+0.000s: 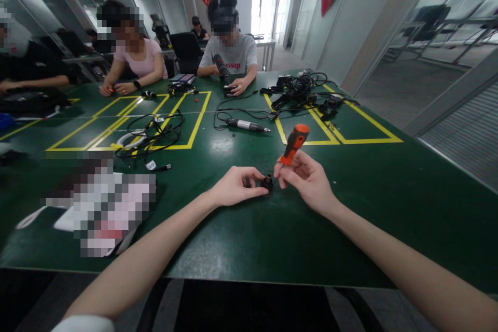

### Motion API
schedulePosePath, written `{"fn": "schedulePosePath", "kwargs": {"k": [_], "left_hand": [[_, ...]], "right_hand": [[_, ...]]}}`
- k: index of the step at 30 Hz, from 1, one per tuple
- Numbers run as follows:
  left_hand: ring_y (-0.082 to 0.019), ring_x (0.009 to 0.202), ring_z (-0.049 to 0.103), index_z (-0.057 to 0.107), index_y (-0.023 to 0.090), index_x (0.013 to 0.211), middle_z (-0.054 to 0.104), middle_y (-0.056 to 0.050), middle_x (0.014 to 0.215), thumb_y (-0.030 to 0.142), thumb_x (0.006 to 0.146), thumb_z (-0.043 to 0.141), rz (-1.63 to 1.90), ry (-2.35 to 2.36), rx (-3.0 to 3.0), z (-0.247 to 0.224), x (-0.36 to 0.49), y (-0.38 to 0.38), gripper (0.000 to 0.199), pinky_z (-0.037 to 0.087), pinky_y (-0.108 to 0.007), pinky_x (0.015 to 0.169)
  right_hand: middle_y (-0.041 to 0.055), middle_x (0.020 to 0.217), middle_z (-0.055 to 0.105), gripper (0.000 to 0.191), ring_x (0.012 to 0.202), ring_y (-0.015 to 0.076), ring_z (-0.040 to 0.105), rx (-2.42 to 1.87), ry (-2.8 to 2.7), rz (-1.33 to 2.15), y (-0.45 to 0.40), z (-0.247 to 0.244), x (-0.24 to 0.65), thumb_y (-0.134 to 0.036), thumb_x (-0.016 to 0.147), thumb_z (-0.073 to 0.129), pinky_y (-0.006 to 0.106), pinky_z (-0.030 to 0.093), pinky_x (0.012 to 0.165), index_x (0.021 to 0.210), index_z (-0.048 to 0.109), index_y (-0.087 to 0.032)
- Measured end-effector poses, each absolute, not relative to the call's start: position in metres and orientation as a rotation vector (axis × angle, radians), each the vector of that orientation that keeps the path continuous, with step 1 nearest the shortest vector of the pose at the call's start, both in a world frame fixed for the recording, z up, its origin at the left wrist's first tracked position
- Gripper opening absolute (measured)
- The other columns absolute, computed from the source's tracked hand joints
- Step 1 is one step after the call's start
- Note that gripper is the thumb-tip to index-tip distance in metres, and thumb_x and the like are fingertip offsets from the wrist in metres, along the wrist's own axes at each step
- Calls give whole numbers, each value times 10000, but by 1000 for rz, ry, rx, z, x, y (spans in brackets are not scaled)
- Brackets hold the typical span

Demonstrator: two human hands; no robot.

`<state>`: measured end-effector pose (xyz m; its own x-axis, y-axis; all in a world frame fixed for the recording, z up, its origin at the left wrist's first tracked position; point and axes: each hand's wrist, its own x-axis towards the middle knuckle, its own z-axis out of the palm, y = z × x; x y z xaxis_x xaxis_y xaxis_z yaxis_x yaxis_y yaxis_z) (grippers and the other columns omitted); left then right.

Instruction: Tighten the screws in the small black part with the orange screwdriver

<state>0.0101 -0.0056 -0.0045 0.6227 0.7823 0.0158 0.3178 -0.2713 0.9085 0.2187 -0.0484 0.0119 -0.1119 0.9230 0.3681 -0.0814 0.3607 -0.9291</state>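
Note:
My left hand is closed around the side of a small black round part with a metal piece on top, thumb and fingers gripping it at the green tabletop. What kind of part it is I cannot make out. In my right hand is a screwdriver with an orange and black handle, tilted with the handle up and to the right. Its thin shaft points down toward the right side of the black part; whether the tip touches it is too small to tell.
Beyond my hands lies an electric screwdriver with its cord. Tangled black cables sit at the back right, and coiled cables at the left. Yellow tape marks the green table. A pouch-like item stands front left. People work across the table.

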Motion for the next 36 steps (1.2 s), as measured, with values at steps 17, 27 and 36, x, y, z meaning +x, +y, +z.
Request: {"fn": "schedulePosePath", "kwargs": {"k": [17,27,36], "left_hand": [[-136,787,733,754,119,932,795,-57,890,269,633,963,570,790,1434,-13,9,0,394,565,-272,788],[-145,798,732,780,106,1015,803,-72,917,252,673,916,532,777,1460,-11,7,4,396,568,-282,820],[-111,694,655,676,122,1324,819,-109,1011,254,767,843,530,800,1659,-2,8,-4,596,459,-234,670]], "right_hand": [[46,760,727,357,524,137,643,-866,-1432,1022,-53,16,218,-546,865,809,272,548,479,841,729,-199],[22,701,726,333,510,133,643,-799,-1413,1064,-52,10,221,-506,897,795,260,562,494,863,661,-203],[42,716,702,408,509,133,623,-840,-1453,1065,-49,10,221,-579,929,728,266,537,474,820,715,-185]]}}
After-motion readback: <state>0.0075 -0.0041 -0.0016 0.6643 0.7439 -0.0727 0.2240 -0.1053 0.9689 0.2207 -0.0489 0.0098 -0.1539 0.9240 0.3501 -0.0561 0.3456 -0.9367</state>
